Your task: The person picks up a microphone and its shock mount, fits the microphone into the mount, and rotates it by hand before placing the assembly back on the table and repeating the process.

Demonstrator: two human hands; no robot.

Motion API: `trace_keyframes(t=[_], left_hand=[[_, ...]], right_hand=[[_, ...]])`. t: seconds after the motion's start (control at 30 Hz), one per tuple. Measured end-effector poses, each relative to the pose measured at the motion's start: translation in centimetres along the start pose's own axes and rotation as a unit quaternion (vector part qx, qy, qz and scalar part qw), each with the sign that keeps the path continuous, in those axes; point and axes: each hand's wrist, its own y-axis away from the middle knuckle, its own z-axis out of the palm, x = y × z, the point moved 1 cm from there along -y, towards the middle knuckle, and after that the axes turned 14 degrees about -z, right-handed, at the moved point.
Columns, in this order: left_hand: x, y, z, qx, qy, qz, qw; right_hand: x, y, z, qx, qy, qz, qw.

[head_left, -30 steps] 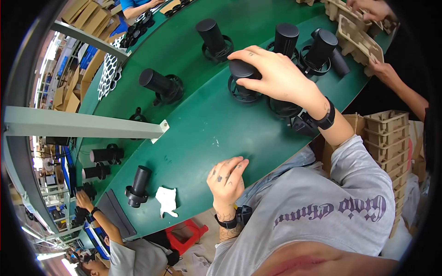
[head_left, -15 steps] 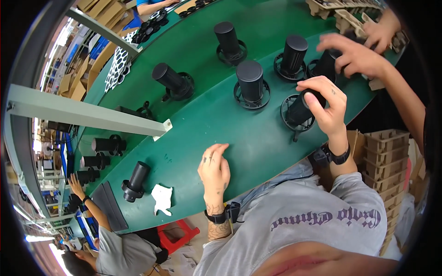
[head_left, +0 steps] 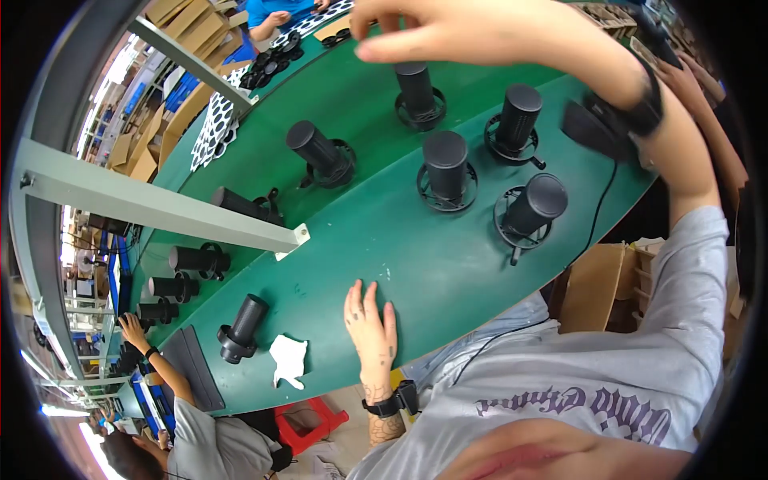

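Head view: fingers (head_left: 370, 298) are being spread, right hand (head_left: 456, 36) over a ring-mounted matte-black cylinder (head_left: 414, 92), left hand (head_left: 370, 332) on its near side; toppling is possibly being risked by low sweeping.

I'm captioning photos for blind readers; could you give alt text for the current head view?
A bare right hand, slightly blurred, stretches across the top with its grip open, near several black, ring-mounted cylindrical devices on a smooth green work surface. The tattooed left hand, also open, is lower down, with a crumpled white scrap to its left.
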Motion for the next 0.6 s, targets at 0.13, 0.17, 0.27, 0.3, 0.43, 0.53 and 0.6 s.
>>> trace_keyframes(t=[0.13, 0.17, 0.27, 0.3, 0.43, 0.53, 0.6], left_hand=[[-0.3, 1.3, -0.2, -0.021, 0.013, -0.018, 1.000], [-0.4, 1.5, -0.3, -0.016, 0.029, -0.016, 0.999], [-1.2, 1.4, 0.0, -0.017, 0.054, -0.027, 0.998], [-1.8, 2.1, -0.4, 0.009, 0.061, -0.030, 0.998], [-1.7, 1.7, -0.3, 0.018, 0.057, -0.030, 0.998], [-2.0, 1.6, -0.3, 0.017, 0.064, -0.033, 0.997], [-2.2, 1.7, -0.3, 0.025, 0.062, -0.044, 0.997]], right_hand=[[10.4, -1.9, 5.6, -0.240, 0.189, 0.025, 0.952], [12.7, -1.6, 6.6, -0.223, 0.154, 0.029, 0.962], [17.7, -1.2, 11.1, -0.216, -0.008, -0.016, 0.976], [16.8, -1.7, 11.6, -0.199, 0.030, -0.026, 0.979], [15.3, -2.7, 12.2, -0.168, 0.064, -0.038, 0.983], [12.5, -5.6, 10.3, -0.253, 0.109, -0.071, 0.959], [9.9, -7.8, 10.9, -0.276, 0.146, -0.150, 0.938]])
